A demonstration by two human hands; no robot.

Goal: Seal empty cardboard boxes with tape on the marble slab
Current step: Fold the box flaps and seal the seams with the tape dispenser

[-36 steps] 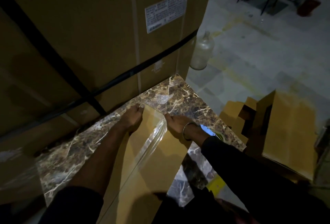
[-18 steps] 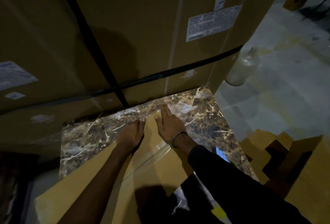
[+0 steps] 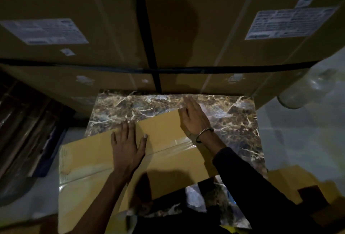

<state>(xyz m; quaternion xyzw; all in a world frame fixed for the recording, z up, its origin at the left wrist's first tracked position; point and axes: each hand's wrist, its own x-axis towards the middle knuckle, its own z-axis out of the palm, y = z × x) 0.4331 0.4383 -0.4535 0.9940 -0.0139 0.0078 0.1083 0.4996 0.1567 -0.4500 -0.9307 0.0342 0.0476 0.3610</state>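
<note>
A flat brown cardboard box (image 3: pixel 164 131) lies across the dark veined marble slab (image 3: pixel 233 118), its left part hanging past the slab's edge. A strip of clear tape (image 3: pixel 179 144) runs along its middle seam and shines near my right wrist. My left hand (image 3: pixel 127 144) lies flat on the box top, fingers spread, thumb out to the right. My right hand (image 3: pixel 194 116) presses with straight fingers on the box's far right corner, fingertips reaching over onto the marble. No tape roll is in view.
Big strapped cartons (image 3: pixel 168 28) with white labels stand like a wall right behind the slab. A clear glass bottle (image 3: pixel 302 88) stands on the floor at the right. More cardboard (image 3: pixel 291 183) lies low right, and dark crates (image 3: pixel 28 125) at the left.
The box has swung round to lie crosswise on the slab. My hands have moved apart: the left now flat on the box top, the right out at the far right corner. The view shifted left.
</note>
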